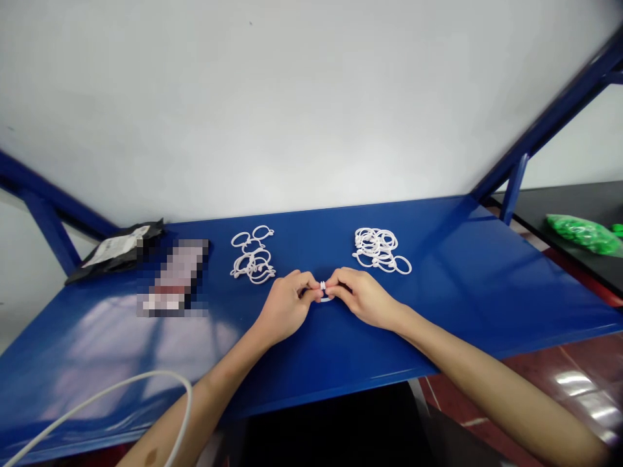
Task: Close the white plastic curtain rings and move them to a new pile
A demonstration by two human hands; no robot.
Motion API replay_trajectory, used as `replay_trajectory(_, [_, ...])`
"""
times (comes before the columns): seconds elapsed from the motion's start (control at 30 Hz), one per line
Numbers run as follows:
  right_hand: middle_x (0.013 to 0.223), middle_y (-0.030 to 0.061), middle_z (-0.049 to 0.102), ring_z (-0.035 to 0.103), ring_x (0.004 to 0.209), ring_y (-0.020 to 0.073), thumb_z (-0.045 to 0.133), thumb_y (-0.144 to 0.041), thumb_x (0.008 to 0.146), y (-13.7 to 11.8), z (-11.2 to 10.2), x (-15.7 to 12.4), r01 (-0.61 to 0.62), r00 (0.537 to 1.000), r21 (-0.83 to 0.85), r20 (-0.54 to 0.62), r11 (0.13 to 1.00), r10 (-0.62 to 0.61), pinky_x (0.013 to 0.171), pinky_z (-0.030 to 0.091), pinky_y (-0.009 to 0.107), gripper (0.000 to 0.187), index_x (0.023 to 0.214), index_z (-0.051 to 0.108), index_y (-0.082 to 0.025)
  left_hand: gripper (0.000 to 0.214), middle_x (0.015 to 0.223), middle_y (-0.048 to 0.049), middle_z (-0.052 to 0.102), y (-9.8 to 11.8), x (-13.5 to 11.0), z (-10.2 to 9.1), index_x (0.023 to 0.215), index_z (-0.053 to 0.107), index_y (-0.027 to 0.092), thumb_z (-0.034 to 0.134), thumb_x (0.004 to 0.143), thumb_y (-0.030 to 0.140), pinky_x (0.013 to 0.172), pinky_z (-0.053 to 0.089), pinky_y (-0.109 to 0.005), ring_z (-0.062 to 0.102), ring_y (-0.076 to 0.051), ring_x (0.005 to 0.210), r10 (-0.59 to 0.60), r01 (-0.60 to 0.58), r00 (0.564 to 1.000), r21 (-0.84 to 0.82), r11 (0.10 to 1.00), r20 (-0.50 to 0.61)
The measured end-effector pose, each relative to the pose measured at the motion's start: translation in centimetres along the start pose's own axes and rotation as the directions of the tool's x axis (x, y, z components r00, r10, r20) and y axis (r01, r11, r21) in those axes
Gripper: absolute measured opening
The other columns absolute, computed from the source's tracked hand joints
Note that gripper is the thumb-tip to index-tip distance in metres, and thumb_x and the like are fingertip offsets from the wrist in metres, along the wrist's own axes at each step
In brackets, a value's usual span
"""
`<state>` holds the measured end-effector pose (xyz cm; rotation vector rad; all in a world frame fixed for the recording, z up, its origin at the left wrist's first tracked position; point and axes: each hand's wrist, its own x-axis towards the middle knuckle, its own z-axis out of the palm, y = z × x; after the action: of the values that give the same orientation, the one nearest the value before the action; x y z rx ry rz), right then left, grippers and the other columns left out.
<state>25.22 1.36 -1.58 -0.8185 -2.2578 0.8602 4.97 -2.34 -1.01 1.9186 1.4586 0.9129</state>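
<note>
"Blue table (477, 272), with a pale wall (311, 97) along its rear edge. State the position of the white ring (328, 299)."

"Midway between the left and right edges of the table, between the front and rear edges. Its small bead-like ends meet the fingertips. Whether the ends are joined cannot be determined; the fingers cover them."

"State of the hands?"

"Left hand (289, 305): thumb and forefinger pinch the ring from the left side. Right hand (365, 298): thumb and forefinger pinch it from the right side. The fingertips of both hands are close together."

"Adjacent items?"

"Two groups of similar rings. Left group (253, 259): loosely overlapped, beyond the left hand toward the rear edge. Right group (376, 246): more closely heaped, beyond the right hand toward the same edge."

"Outer items?"

"Pixelated flat object (175, 275): left of the left group. Black parcel (111, 250), white label uppermost: at the rear left corner. White cable (156, 372): arcs across the view at the front left, in front of the left forearm. Bag of green items (584, 235): on a black surface (530, 204) past the table's right edge."
</note>
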Motion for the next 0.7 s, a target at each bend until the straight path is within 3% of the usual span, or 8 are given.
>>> replay_trajectory(0.2, [0.086, 0.0034, 0.068, 0.06, 0.077, 0.0172, 0.055, -0.017, 0.101, 0.2, 0.2, -0.1, 0.046, 0.999, -0.1, 0.006, 0.994, -0.045, 0.071, 0.044, 0.028, 0.014, 0.092, 0.064, -0.02, 0.026, 0.067, 0.0036, 0.062, -0.3, 0.0, 0.0, 0.071, 0.067, 0.021, 0.059, 0.084, 0.001, 0.065, 0.041, -0.024, 0.054, -0.012, 0.065, 0.07, -0.07, 0.998, 0.084, 0.994, 0.004])
replay_trajectory(0.37, [0.085, 0.0019, 0.069, 0.062, 0.08, 0.0174, 0.057, -0.019, 0.101, 0.1, 0.2, 0.2, -0.024, 0.999, -0.092, -0.03, 0.995, 0.021, 0.072, 0.044, 0.027, 0.012, 0.091, 0.064, -0.021, 0.018, 0.074, 0.0017, 0.066, -0.5, 0.2, 0.2, 0.077, 0.068, 0.021, 0.062, 0.091, 0.012, 0.069, 0.045, -0.026, 0.06, -0.014, 0.073, 0.075, -0.073, 0.997, 0.128, 0.989, -0.014])
replay_trajectory(0.5, [0.088, 0.0014, 0.071, 0.064, 0.079, 0.0173, 0.059, -0.023, 0.101, 0.2, 0.0, 0.7, -0.057, 0.995, -0.107, -0.091, 0.993, 0.047, 0.072, 0.046, 0.028, 0.01, 0.092, 0.064, -0.022, 0.009, 0.091, -0.0025, 0.074, -0.6, 0.6, -0.5, 0.096, 0.071, 0.021, 0.063, 0.095, 0.023, 0.082, 0.05, -0.032, 0.064, -0.02, 0.089, 0.131, -0.118, 0.991, 0.261, 0.958, -0.03])
replay_trajectory(0.57, [0.088, 0.002, 0.071, 0.064, 0.077, 0.0179, 0.06, -0.027, 0.1, 0.5, -0.5, 0.9, -0.093, 0.981, -0.186, -0.184, 0.978, 0.058, 0.071, 0.046, 0.029, 0.009, 0.094, 0.064, -0.022, 0.019, 0.105, -0.0075, 0.074, -0.7, 0.8, -1.5, 0.108, 0.071, 0.019, 0.062, 0.096, 0.03, 0.092, 0.049, -0.039, 0.063, -0.026, 0.102, 0.146, -0.088, 0.984, 0.441, 0.893, -0.099])
replay_trajectory(0.7, [0.092, 0.0051, 0.07, 0.064, 0.077, 0.02, 0.06, -0.03, 0.099, 1.7, -2.6, 0.9, -0.235, 0.902, -0.408, -0.429, 0.882, 0.042, 0.07, 0.047, 0.032, 0.011, 0.095, 0.065, -0.021, 0.032, 0.11, -0.0174, 0.072, -1.1, 0.9, -3.7, 0.114, 0.07, 0.012, 0.058, 0.097, 0.036, 0.089, 0.047, -0.049, 0.059, -0.038, 0.108, 0.02, 0.194, 0.963, 0.745, 0.638, -0.268])
